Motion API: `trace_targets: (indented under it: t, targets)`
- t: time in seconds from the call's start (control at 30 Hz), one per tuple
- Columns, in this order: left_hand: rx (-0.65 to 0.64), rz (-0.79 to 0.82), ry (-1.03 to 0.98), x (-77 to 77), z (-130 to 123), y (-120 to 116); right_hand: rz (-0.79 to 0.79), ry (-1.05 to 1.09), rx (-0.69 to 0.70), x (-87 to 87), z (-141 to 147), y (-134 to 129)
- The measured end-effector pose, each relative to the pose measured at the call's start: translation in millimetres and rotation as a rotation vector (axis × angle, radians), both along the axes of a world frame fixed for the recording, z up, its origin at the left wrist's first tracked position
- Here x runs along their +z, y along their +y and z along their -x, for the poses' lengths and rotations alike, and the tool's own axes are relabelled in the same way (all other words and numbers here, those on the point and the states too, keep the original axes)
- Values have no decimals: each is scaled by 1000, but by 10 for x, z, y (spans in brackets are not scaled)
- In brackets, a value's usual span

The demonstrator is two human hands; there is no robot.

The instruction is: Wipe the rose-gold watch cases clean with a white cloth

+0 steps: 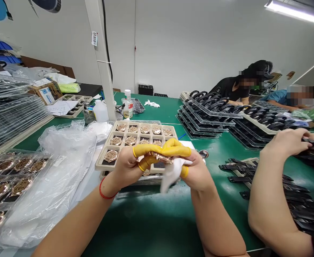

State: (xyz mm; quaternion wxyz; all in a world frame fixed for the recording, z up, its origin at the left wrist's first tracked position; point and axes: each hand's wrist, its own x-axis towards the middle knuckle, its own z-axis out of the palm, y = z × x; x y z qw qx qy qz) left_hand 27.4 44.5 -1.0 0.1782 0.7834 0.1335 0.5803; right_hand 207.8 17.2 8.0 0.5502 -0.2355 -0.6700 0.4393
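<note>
In the head view, my left hand [128,164], with yellow finger cots and a red string at the wrist, grips a rose-gold watch case [160,157] seen edge-on. My right hand [198,170], also in yellow finger cots, pinches a white cloth [170,175] against the case's right end. The cloth hangs below my fingers. Just behind and under my hands lies a beige compartment tray [100,163] with several rose-gold watch cases in its cells. My fingers cover part of the tray's front row and much of the held case.
Clear trays of watch cases [21,164] and plastic bags [52,200] lie left. Bottles [101,111] stand by a white post [99,53]. Stacked trays of black straps [205,117] are at right. A neighbour's arm [269,192] reaches in over black watch straps [242,178]; two people sit beyond.
</note>
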Motion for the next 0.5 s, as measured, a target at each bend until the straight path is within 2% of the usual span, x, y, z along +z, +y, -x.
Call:
trace_targets:
  t: [0.1,0.17,0.23,0.27,0.33,0.43,0.5]
  targets:
    - [71,176,46,22,-30,-83,-154,-34,-264,-59,82,16]
    - [196,163,227,85,-4,-143,-279,-109,-389,-63,98,-1]
    - [312,116,439,155,33,-197,-358,-166,-437,-57,91,-22]
    - [340,98,510,181,45,-217,-354,-167,-441,-59,86,-27]
    - [316,102,535,201,44,-235,-257,-94,-399,-79,90,-24]
    - [162,207,281,159,-8,-200,-58,115,-253,-135,143,4]
    - [37,305,99,114,-55,-156,10,195,-192,-162,191,17]
